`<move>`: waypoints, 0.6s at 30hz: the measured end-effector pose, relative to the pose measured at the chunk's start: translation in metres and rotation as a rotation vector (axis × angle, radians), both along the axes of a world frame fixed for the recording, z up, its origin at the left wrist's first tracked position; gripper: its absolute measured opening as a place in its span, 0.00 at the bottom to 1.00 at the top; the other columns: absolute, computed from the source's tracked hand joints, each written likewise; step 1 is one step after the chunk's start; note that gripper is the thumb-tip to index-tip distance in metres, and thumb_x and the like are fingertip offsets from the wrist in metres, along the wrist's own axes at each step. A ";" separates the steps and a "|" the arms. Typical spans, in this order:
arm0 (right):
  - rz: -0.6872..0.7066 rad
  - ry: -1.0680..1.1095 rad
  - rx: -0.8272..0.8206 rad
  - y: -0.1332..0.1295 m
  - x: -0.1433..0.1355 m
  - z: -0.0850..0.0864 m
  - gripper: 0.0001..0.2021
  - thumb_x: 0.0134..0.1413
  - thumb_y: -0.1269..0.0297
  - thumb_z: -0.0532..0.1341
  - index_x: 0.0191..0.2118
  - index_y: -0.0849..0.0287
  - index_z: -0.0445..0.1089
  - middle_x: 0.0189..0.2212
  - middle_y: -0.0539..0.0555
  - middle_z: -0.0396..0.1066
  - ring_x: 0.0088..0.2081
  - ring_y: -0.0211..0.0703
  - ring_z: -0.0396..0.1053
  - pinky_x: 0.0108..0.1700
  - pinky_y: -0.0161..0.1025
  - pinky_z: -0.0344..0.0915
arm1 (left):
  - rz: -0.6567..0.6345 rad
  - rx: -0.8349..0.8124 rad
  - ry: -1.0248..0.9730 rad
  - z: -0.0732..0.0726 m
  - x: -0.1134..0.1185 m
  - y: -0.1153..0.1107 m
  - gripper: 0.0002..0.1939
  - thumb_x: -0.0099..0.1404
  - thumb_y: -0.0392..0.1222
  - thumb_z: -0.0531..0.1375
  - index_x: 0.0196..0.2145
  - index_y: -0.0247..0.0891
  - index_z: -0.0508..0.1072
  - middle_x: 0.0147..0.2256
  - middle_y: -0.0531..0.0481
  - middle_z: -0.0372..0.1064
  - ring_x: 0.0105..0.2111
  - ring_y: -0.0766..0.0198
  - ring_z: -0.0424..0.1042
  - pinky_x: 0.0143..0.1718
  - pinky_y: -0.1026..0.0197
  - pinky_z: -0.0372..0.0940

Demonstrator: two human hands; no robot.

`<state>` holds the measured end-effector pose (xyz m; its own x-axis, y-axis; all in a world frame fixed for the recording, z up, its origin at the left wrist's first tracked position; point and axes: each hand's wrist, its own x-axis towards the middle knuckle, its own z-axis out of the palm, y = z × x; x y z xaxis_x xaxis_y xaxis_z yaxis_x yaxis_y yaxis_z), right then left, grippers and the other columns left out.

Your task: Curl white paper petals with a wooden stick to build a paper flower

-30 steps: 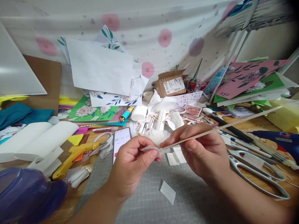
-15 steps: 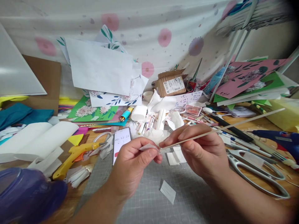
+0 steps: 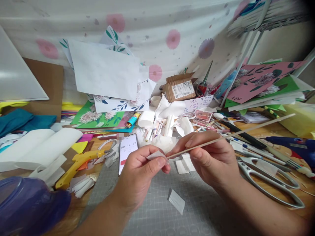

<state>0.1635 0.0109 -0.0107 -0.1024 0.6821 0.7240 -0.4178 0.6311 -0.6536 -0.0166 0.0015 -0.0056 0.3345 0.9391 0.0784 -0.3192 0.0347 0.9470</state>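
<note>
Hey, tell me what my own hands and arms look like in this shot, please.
Your left hand and right hand are both ungloved. The forearms are bare to the picture's edge; no sleeve, watch or bracelet shows. No ring shows.

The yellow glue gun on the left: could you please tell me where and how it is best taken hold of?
Probably by its handle, from above with the left hand once free: the glue gun lies flat, handle slanting toward the person, nozzle pointing away, and the purple container sits near the handle's end.
</note>
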 end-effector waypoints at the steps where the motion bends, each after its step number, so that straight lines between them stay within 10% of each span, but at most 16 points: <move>1: -0.004 -0.003 -0.002 0.000 0.000 0.000 0.06 0.61 0.67 0.65 0.44 0.50 0.77 0.36 0.51 0.81 0.36 0.44 0.80 0.38 0.44 0.79 | 0.002 -0.001 0.001 0.000 0.000 0.000 0.05 0.61 0.39 0.66 0.27 0.40 0.79 0.24 0.53 0.74 0.28 0.67 0.71 0.34 0.64 0.65; 18: -0.026 -0.020 -0.016 0.000 0.001 0.000 0.06 0.61 0.65 0.66 0.43 0.50 0.78 0.34 0.52 0.81 0.35 0.45 0.80 0.37 0.44 0.79 | -0.016 -0.001 -0.022 0.001 0.001 0.000 0.04 0.60 0.39 0.67 0.28 0.41 0.80 0.23 0.54 0.75 0.27 0.68 0.71 0.33 0.66 0.65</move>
<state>0.1645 0.0105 -0.0103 -0.0992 0.6963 0.7108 -0.3882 0.6306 -0.6720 -0.0157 0.0015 -0.0046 0.3473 0.9339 0.0851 -0.3396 0.0406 0.9397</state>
